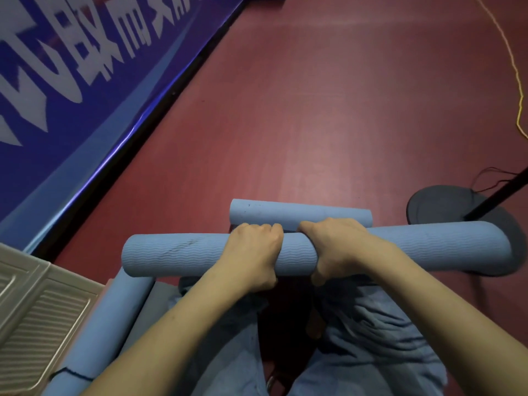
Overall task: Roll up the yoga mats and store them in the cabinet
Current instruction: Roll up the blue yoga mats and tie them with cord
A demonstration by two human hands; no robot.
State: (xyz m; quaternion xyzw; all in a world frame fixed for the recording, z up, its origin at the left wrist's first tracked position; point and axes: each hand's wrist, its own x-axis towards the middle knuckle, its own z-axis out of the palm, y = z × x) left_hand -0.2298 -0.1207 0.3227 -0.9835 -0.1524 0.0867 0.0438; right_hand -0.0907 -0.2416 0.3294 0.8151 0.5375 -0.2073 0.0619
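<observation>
A rolled blue yoga mat (177, 254) with a wavy ribbed surface lies crosswise in front of me, above my knees. My left hand (254, 254) grips it near its middle, fingers curled over the top. My right hand (334, 247) grips it just to the right. Beyond my hands a second, shorter-looking rolled blue mat (297, 214) lies on the red floor. A third rolled blue mat (114, 321) lies lengthwise at my lower left, beside the beige cabinet (37, 310).
A blue banner (85, 81) with white characters runs along the left. A black round stand base (445, 207) with its pole sits at the right, close to the held mat's end. A yellow cord (514, 72) trails over the floor at the far right.
</observation>
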